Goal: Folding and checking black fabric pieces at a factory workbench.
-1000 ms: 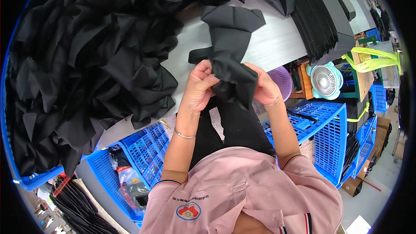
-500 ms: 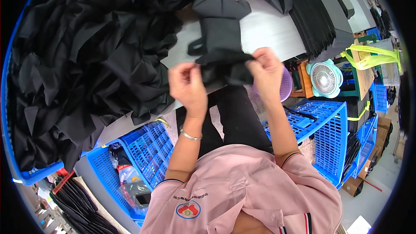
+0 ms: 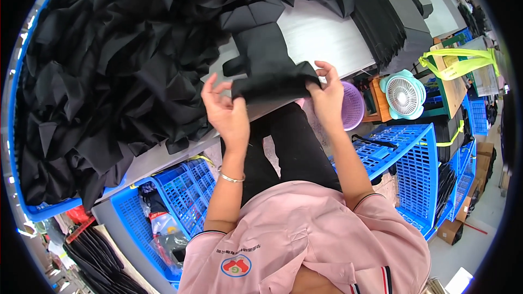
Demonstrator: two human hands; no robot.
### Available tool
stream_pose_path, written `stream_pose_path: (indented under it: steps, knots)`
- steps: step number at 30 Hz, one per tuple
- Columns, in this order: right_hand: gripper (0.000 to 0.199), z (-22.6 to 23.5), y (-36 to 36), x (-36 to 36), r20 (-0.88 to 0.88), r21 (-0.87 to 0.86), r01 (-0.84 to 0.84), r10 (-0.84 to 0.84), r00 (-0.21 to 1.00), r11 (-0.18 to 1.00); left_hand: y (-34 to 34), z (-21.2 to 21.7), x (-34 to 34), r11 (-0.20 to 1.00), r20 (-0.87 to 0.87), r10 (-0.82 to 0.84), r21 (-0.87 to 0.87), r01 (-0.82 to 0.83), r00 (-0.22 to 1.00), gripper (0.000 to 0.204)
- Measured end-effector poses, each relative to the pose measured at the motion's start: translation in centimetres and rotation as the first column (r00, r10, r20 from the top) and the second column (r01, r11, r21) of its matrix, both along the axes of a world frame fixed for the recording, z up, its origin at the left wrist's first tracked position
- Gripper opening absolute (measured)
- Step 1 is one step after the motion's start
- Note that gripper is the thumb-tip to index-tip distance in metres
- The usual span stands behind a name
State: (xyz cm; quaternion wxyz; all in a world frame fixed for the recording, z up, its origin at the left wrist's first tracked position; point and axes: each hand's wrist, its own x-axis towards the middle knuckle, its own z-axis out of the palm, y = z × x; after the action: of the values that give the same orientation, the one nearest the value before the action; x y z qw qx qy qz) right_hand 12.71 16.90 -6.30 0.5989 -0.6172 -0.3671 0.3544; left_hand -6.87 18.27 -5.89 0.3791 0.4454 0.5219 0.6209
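Observation:
A flat piece of black fabric (image 3: 266, 49) lies on the pale tabletop, with a flared far end and a small loop (image 3: 235, 66) on its left side. Its near end is folded into a wide band by the table's front edge. My left hand (image 3: 226, 111) has its thumb at the band's left corner, the other fingers curled loosely apart. At the right corner, my right hand (image 3: 327, 95) grips the fabric between thumb and fingers, its index finger raised. What lies under the fold is hidden.
Heaped black fabric pieces (image 3: 109, 76) fill the left in a blue-rimmed container. A stack of black pieces (image 3: 378, 22) stands far right on the table (image 3: 327, 35). To the right are a purple basket (image 3: 353, 106), a small fan (image 3: 403, 95) and a blue crate (image 3: 417, 169); another blue crate (image 3: 141, 228) stands lower left.
The fabric piece has shifted left and turned slightly, and its near end now lies flatter as a smooth band. My left hand's fingers have spread and moved a little left; my right hand moved slightly left.

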Motion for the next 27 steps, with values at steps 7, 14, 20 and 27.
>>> stream_pose_path:
  steps: [7, 14, 20, 27]
  knots:
    - [0.030, -2.2, -0.3, 1.9, 0.326, -0.036, -0.163, 0.166, 0.931, 0.986, 1.8, 3.3, 1.2, 0.914, -0.722, -0.069, 0.230, 0.333, 0.689, 0.048]
    - [0.043, 3.8, 0.6, 6.2, 0.548, 0.010, -0.123, 0.097, 0.831, 0.992, 7.0, 0.7, 3.7, 0.952, -0.661, -0.161, 0.091, 0.291, 0.733, 0.024]
    - [0.042, 10.4, 6.7, 18.1, 0.843, 0.536, 0.202, -0.534, -0.069, 0.820, 5.0, 3.0, 5.3, 0.942, -0.611, -0.045, 0.238, 0.237, 0.790, 0.031]
    - [0.033, 12.0, 10.1, 26.1, 0.944, 0.057, 0.288, -0.145, 0.296, 0.956, -1.5, 4.6, 4.1, 0.947, -0.436, 0.045, 0.306, 0.101, 0.899, 0.027]
